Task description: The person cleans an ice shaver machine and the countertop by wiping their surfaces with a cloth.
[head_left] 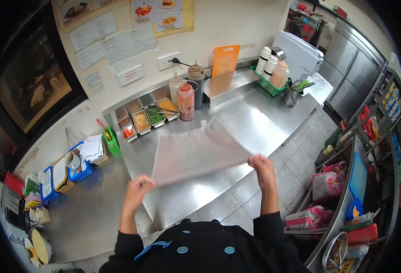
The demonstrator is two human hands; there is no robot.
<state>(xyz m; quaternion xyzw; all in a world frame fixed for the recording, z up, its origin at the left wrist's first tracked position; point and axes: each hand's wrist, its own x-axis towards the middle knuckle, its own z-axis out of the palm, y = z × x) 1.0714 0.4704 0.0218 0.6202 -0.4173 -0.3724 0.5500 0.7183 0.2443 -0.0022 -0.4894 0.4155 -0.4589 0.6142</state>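
Observation:
A thin, pale, see-through sheet (pixel 198 152) is stretched between my two hands above the steel counter (pixel 259 116). My left hand (pixel 139 189) pinches its near left corner, and my right hand (pixel 262 169) grips the near right corner. The far edge of the sheet hangs loose and uneven toward the sauce bottles. Beyond it stand a red sauce bottle (pixel 186 102) and small steel trays of toppings, one with chopped greens (pixel 155 117).
An orange cutting board (pixel 225 60) leans on the wall. At the back right are a green basket (pixel 269 85) of cups and a steel utensil pot (pixel 292 96). Blue bins (pixel 83 169) line the left wall; shelves with pink packages (pixel 328 184) stand right.

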